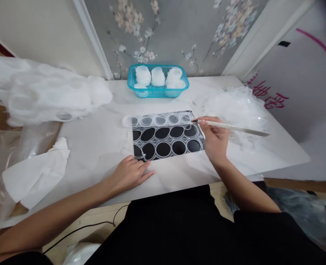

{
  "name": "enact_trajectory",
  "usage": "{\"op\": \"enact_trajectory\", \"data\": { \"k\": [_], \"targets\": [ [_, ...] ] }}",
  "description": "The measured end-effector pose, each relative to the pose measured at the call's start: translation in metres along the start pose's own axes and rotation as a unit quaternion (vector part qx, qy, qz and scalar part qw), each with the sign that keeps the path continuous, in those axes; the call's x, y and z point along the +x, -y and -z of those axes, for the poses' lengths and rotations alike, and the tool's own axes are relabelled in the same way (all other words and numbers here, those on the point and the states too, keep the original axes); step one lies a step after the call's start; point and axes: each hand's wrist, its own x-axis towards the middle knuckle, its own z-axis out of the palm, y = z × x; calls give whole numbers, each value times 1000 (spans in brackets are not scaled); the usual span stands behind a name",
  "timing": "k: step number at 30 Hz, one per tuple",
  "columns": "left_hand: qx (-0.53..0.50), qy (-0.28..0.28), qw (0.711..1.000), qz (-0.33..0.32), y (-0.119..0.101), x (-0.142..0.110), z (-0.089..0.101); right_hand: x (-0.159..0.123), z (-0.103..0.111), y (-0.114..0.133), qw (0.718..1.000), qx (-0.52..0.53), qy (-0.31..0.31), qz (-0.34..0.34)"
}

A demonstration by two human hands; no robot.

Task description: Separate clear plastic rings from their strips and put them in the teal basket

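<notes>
A black sheet [163, 148] with rows of pale-outlined ovals lies flat on the white table. Across its far edge runs a translucent strip of joined white rings [160, 120], sticking out past the sheet on the left. My right hand [215, 140] grips a long, slim, pale-handled tool [236, 128]; its dark tip is at the strip's right end, and I cannot make out its exact kind. Fingers spread, my left hand [132, 171] rests flat by the sheet's near left corner, the fingertips at its edge. Nothing is held in it.
Behind the sheet stands a turquoise basket [158, 92] with stacks of white rings. A heap of clear plastic scraps [234, 108] lies at the right. To the left are a bulky bag of white rings [52, 92] and a crumpled white cloth or paper [38, 173].
</notes>
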Motion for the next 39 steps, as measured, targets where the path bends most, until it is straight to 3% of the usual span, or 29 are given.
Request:
{"op": "enact_trajectory", "data": {
  "k": [5,10,15,23,32,39],
  "targets": [
    [-16,-16,999,24,5,14,10,-16,-4,8,995,-57,70,30],
    [8,16,999,-35,-6,29,1,-44,-17,-9,958,-127,235,102],
    [26,15,997,-64,-14,32,-12,-54,-24,-23,930,-93,351,65],
    [32,-5,997,-72,-12,26,-14,-54,-25,-29,933,-68,347,61],
    [25,-7,998,-62,-16,27,-17,-55,-25,-26,925,-116,358,56],
    [13,10,998,-53,-19,27,-18,-61,-24,-24,921,-140,346,114]
  ]
}}
